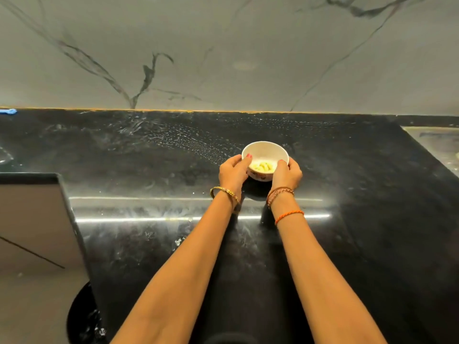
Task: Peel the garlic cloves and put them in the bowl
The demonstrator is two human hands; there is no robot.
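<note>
Bowl (pixel 265 151) clasped between left hand (pixel 232 171) and right hand (pixel 286 173), thumbs hooked over rim, steadying peeled garlic cloves (pixel 262 167) inside.

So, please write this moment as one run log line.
left hand: holds bowl | right hand: holds bowl | garlic cloves: in bowl | bowl: on counter

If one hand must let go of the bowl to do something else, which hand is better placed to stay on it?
Neither is clearly better. The left hand and the right hand each grip the bowl at opposite sides, thumbs over the rim. The peeled garlic cloves lie inside. Either could probably steady it alone.
</note>
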